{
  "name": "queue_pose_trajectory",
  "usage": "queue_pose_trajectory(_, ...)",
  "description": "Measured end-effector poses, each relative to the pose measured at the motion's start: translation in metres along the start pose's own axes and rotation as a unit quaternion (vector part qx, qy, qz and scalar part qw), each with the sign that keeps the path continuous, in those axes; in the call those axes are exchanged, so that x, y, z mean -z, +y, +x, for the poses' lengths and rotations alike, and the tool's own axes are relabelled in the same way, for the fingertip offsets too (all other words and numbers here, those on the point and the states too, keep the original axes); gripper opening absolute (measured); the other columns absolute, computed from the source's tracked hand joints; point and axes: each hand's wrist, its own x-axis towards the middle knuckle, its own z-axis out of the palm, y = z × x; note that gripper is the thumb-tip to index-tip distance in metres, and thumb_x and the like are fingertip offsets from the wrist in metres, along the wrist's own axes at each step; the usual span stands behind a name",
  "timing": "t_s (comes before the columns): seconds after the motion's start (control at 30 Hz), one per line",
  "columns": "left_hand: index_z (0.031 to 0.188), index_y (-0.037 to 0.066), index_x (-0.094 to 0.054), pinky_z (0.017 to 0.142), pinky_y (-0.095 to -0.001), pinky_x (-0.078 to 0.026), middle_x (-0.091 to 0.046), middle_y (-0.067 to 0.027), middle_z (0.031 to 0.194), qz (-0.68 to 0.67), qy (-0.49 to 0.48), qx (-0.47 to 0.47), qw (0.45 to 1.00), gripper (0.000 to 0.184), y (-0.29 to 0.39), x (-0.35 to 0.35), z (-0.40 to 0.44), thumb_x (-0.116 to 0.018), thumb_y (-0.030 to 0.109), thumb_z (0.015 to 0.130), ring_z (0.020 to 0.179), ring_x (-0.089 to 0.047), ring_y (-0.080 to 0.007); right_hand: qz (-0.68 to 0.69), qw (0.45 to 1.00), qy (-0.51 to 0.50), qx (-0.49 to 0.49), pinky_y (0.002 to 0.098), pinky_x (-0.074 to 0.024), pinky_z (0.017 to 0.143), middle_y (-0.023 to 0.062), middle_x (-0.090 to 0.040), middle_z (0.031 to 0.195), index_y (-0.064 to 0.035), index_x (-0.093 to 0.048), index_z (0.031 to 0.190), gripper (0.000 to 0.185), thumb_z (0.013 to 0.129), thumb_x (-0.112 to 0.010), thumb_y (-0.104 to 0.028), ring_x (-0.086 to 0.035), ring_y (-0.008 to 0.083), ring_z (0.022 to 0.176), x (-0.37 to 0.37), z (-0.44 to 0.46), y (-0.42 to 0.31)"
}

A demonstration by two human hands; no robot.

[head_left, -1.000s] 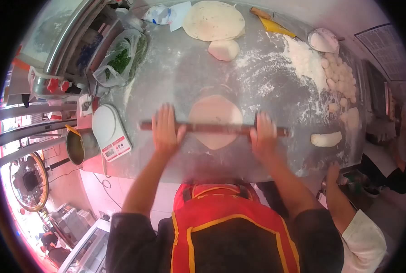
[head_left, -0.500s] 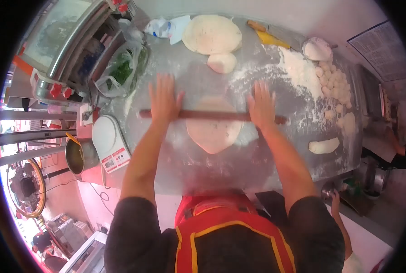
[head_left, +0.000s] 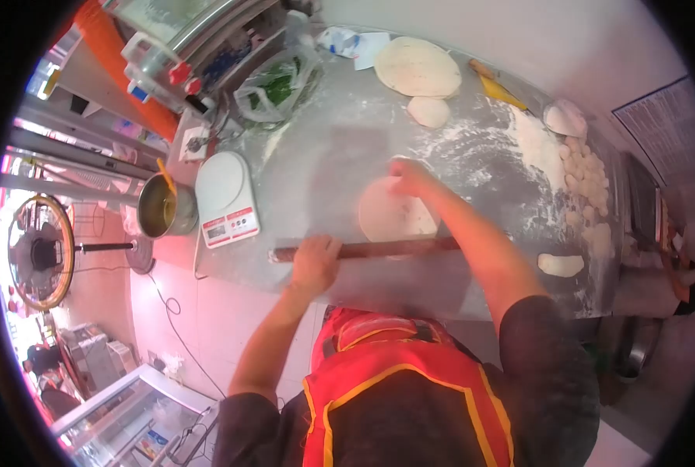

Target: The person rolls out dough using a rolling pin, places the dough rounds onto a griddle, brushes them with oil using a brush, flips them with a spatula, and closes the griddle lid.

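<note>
A brown rolling pin (head_left: 379,250) lies crosswise near the front edge of the steel table. My left hand (head_left: 316,263) is closed round its left part. My right hand (head_left: 412,176) is at the far edge of a flat round dough sheet (head_left: 386,214), its fingers closed together on that edge. The pin lies across the near edge of the sheet, and my right forearm passes above the pin's right part. Farther back sit a large dough round (head_left: 417,66) and a smaller dough piece (head_left: 428,112).
To the left are a white scale (head_left: 224,187), a metal pot (head_left: 161,210) and a bag of greens (head_left: 273,89). On the right lie spread flour (head_left: 530,140), several small dough balls (head_left: 581,171) and a dough log (head_left: 561,265). A yellow-bladed scraper (head_left: 503,92) lies at the back.
The rolling pin has come toward me. My left hand, flat before, now grips it. My right hand has left the pin for the sheet's far edge. The whole view has shifted.
</note>
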Motion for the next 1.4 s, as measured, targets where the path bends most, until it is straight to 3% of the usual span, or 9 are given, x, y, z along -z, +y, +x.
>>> queue_pose_trajectory(0.1,0.096,0.007,-0.057,0.073,-0.0416,-0.044,-0.055,-0.0094,0.086,-0.008,-0.017,0.048,0.999,0.026,0.024,0.002,-0.026,-0.060,0.011,0.071,0.084,-0.055,-0.0290,-0.205,0.933,-0.095,0.281,0.0430,-0.0490,0.075,0.0122,-0.067,0.086,-0.0102,-0.067,0.089,0.025,0.068,-0.072,-0.022,-0.063,0.0299,0.091,-0.048,0.030,-0.048)
queue_pose_trajectory(0.2,0.093,0.008,-0.057,0.072,-0.0394,-0.044,-0.055,-0.0083,0.086,-0.025,0.017,0.053,0.998,0.021,0.036,-0.002,-0.035,-0.057,0.010,0.072,0.084,-0.055,-0.0279,-0.094,0.943,-0.101,0.302,0.0445,-0.0492,0.072,0.0145,-0.065,0.087,-0.0102,-0.066,0.090,0.027,0.067,-0.070,-0.024,-0.063,0.0332,0.086,-0.090,0.022,-0.087)
queue_pose_trajectory(0.43,0.092,0.007,-0.057,0.081,-0.0388,-0.043,-0.055,-0.0070,0.086,0.055,0.039,0.058,0.996,0.019,0.030,-0.015,-0.024,-0.057,0.011,0.073,0.084,-0.054,-0.0265,0.019,0.989,0.125,-0.078,0.0467,-0.0483,0.072,0.0176,-0.063,0.082,-0.0031,-0.055,0.079,0.024,0.081,-0.064,-0.025,-0.061,0.0370,0.082,-0.024,-0.055,0.026)
queue_pose_trajectory(0.6,0.130,0.004,-0.049,0.109,-0.0529,-0.026,-0.050,-0.0138,0.135,0.041,0.073,0.134,0.987,0.053,0.031,-0.044,-0.015,-0.062,0.023,0.083,0.131,-0.041,-0.0323,-0.123,0.940,0.318,-0.028,0.0515,-0.0354,0.101,0.0172,-0.056,0.121,-0.0029,-0.052,0.122,0.038,0.090,-0.058,-0.023,-0.051,0.0370,0.113,-0.056,-0.214,0.065)
queue_pose_trajectory(0.77,0.139,0.006,-0.042,0.110,-0.0590,-0.019,-0.035,-0.0138,0.149,0.148,-0.008,0.110,0.983,0.061,-0.004,-0.040,0.095,-0.056,0.038,0.089,0.141,-0.027,-0.0329,-0.217,0.909,0.342,-0.100,0.0608,-0.0171,0.111,0.0149,-0.037,0.147,-0.0062,-0.036,0.143,0.050,0.097,-0.044,-0.025,-0.031,0.0322,0.139,-0.037,-0.164,0.085)
queue_pose_trajectory(1.0,0.140,0.005,-0.040,0.114,-0.0557,-0.014,-0.033,-0.0138,0.150,0.195,0.138,0.037,0.970,0.062,-0.054,-0.049,0.268,-0.051,0.043,0.092,0.142,-0.023,-0.0305,-0.276,0.859,0.418,-0.110,0.0565,-0.0191,0.112,0.0158,-0.033,0.150,-0.0056,-0.031,0.146,0.053,0.099,-0.040,-0.029,-0.028,0.0322,0.140,0.058,-0.044,0.126)
queue_pose_trajectory(1.17,0.139,0.002,-0.040,0.115,-0.0526,-0.016,-0.035,-0.0177,0.148,0.104,-0.011,0.070,0.992,0.063,-0.020,-0.038,0.134,-0.056,0.036,0.090,0.141,-0.026,-0.0326,-0.163,0.926,0.328,-0.089,0.0562,-0.0181,0.113,0.0202,-0.035,0.148,-0.0018,-0.032,0.145,0.057,0.096,-0.046,-0.027,-0.028,0.0348,0.139,-0.037,-0.153,0.096)
queue_pose_trajectory(1.23,0.138,0.000,-0.042,0.113,-0.0530,-0.021,-0.041,-0.0196,0.144,0.023,0.059,0.043,0.997,0.061,-0.004,-0.041,0.059,-0.060,0.030,0.087,0.138,-0.033,-0.0339,-0.143,0.936,0.304,-0.106,0.0551,-0.0191,0.113,0.0225,-0.036,0.146,-0.0007,-0.032,0.144,0.058,0.094,-0.048,-0.026,-0.030,0.0369,0.138,-0.078,-0.211,0.069)
queue_pose_trajectory(1.4,0.135,-0.002,-0.044,0.111,-0.0520,-0.025,-0.046,-0.0198,0.140,0.054,0.079,-0.007,0.995,0.056,-0.033,-0.044,0.106,-0.054,0.030,0.091,0.135,-0.038,-0.0342,-0.152,0.927,0.331,-0.088,0.0545,-0.0191,0.113,0.0211,-0.036,0.146,-0.0013,-0.034,0.144,0.058,0.093,-0.050,-0.025,-0.031,0.0366,0.137,-0.035,-0.195,0.077)
